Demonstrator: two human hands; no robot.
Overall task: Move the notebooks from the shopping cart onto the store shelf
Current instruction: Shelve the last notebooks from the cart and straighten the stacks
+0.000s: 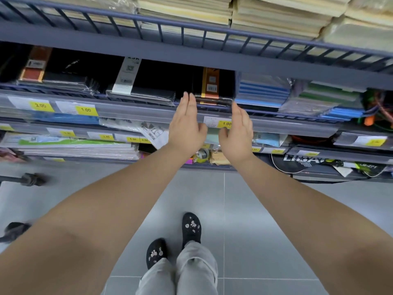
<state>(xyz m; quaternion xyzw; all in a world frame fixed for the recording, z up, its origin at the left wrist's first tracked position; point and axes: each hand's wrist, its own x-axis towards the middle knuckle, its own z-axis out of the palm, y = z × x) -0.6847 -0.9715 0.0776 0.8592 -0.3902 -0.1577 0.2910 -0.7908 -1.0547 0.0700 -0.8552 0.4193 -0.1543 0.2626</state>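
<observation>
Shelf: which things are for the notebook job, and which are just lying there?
For the job: black notebook stack, left hand, right hand, shelf.
Just lying about: yellow price tags, blue-striped packs, tape roll, orange cords.

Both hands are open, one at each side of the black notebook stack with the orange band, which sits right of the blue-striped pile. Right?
Not quite. The head view shows the black notebook stack sitting left of the blue-striped pile, not right of it. The rest holds: the left hand and right hand are open, one at each side of that stack.
</observation>
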